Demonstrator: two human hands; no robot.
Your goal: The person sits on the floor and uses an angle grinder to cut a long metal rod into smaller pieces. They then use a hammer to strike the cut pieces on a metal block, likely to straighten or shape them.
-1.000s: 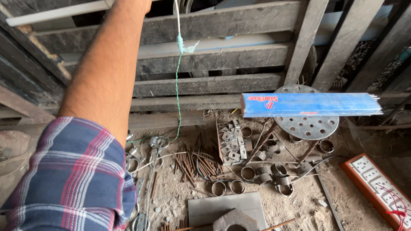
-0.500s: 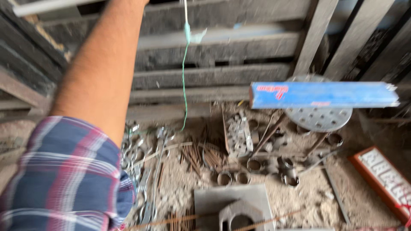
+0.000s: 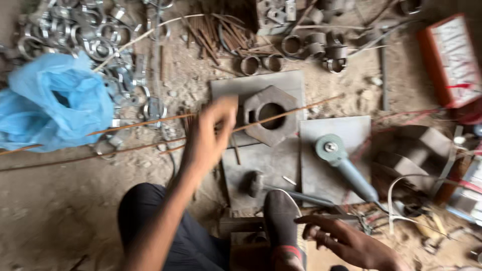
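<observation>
Left hand: I see my left hand (image 3: pixel 208 135) blurred, fingers bunched, at a thin rod (image 3: pixel 291 111); I cannot tell if it pinches it.
Right hand: my right hand (image 3: pixel 346 241) hangs loosely spread beside my shoe (image 3: pixel 282 216).
Rod: lies across the hexagonal block (image 3: pixel 271 115) on grey plates (image 3: pixel 329 150).
Nearby: grinder (image 3: pixel 344 163), hammer (image 3: pixel 261 184), blue bag (image 3: pixel 55 103).

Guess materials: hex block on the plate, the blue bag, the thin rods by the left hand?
Hex block: looks like steel, dull grey, bored centre, rough unpainted faces.
Blue bag: thin plastic film, translucent, crumpled and glossy.
Thin rods: probably metal, rusty orange-brown coating; motion blur leaves it open.
Left hand is blurred, so contact with the rods is unclear.
</observation>
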